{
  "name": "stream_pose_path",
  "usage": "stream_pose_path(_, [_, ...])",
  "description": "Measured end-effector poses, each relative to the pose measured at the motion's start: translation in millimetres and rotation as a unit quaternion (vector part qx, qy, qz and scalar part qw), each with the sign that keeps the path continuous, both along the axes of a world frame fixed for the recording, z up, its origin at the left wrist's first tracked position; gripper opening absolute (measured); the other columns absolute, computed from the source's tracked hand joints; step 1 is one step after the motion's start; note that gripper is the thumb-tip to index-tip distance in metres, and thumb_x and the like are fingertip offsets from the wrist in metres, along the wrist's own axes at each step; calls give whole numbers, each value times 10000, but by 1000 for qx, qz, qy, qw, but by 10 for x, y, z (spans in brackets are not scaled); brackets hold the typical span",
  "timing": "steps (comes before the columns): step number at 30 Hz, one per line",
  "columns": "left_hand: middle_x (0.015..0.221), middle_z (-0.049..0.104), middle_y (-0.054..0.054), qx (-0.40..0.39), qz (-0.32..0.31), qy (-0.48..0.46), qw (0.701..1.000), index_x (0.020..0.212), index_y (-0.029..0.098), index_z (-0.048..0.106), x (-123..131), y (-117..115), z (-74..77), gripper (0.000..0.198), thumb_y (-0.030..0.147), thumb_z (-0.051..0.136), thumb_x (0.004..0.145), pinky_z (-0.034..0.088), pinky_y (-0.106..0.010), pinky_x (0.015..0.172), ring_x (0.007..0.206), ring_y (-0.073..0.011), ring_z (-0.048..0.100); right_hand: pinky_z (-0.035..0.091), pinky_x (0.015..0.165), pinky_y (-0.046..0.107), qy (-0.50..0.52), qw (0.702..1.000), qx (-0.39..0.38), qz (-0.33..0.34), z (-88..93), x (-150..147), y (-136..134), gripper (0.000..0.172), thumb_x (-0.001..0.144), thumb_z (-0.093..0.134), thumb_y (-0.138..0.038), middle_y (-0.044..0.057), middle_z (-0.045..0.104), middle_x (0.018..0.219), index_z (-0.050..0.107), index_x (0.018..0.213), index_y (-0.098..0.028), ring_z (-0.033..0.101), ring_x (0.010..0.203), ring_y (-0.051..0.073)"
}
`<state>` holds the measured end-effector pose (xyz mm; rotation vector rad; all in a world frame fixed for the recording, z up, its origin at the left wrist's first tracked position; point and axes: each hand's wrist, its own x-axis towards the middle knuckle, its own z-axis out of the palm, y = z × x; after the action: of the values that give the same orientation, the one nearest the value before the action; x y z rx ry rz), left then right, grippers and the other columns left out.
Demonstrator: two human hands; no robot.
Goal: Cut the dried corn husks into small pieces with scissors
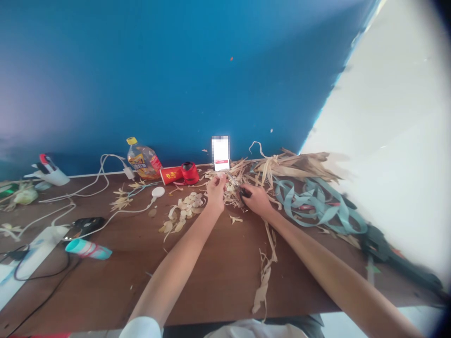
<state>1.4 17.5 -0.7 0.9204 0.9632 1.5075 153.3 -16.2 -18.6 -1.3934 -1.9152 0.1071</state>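
Observation:
Both my hands meet at the far middle of the brown table (218,277). My left hand (215,193) is closed, pinching a small pale piece of dried husk (230,188). My right hand (256,199) is closed around a pair of scissors (243,191) with dark handles; the blades point toward the left hand's piece. A heap of dried husks (292,165) lies just behind the hands. Cut pale pieces (185,209) are scattered to the left of my left hand.
Teal straps (317,206) coil at the right beside a black tool (391,253). A bottle (143,160), red cup (171,175), red round object (190,172) and white card (221,153) stand by the blue wall. Cables, a power strip (35,244) and a teal tube (88,249) lie left. A husk strip (265,277) hangs near the front edge.

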Motion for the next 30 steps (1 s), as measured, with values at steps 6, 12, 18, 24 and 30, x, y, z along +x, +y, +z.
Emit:
stream_pose_path(6, [654, 514, 25, 25, -41, 2, 999, 697, 157, 571, -26, 16, -19, 335, 459, 715, 707, 308, -213, 521, 517, -51, 384, 423, 619, 253, 8, 1000, -11, 6, 38, -19, -29, 223, 741, 579, -224, 14, 705, 728, 693, 933, -220, 621, 626, 168])
stream_pose_path(12, [633, 485, 30, 19, -59, -16, 998, 688, 166, 555, -25, -8, -45, 344, 462, 730, 693, 333, -206, 530, 525, -56, 388, 406, 617, 244, 9, 999, -11, 37, 57, -14, -21, 194, 754, 579, -225, 20, 703, 721, 700, 905, -210, 598, 599, 153])
stream_pose_path(18, [630, 494, 33, 23, -69, -5, 997, 703, 164, 576, -81, 13, -35, 336, 454, 743, 674, 323, -203, 525, 523, -53, 379, 375, 592, 229, 14, 999, -20, 48, 41, -2, -13, 176, 758, 589, -216, 14, 692, 697, 705, 889, -198, 565, 573, 135])
stream_pose_path(24, [635, 525, 27, -3, -89, 28, 996, 700, 147, 593, -159, 58, -21, 339, 440, 757, 654, 302, -208, 519, 515, -51, 388, 369, 573, 224, 18, 997, -49, 48, 41, 15, 0, 184, 740, 574, -180, 7, 679, 683, 711, 862, -198, 566, 592, 141])
stream_pose_path(30, [646, 557, 3, -6, -135, 85, 987, 719, 143, 634, -306, 123, 47, 304, 417, 755, 668, 290, -204, 504, 516, -57, 396, 416, 601, 238, 40, 998, -51, 25, 16, 12, 9, 178, 761, 582, -250, 8, 687, 712, 701, 889, -218, 591, 627, 156])
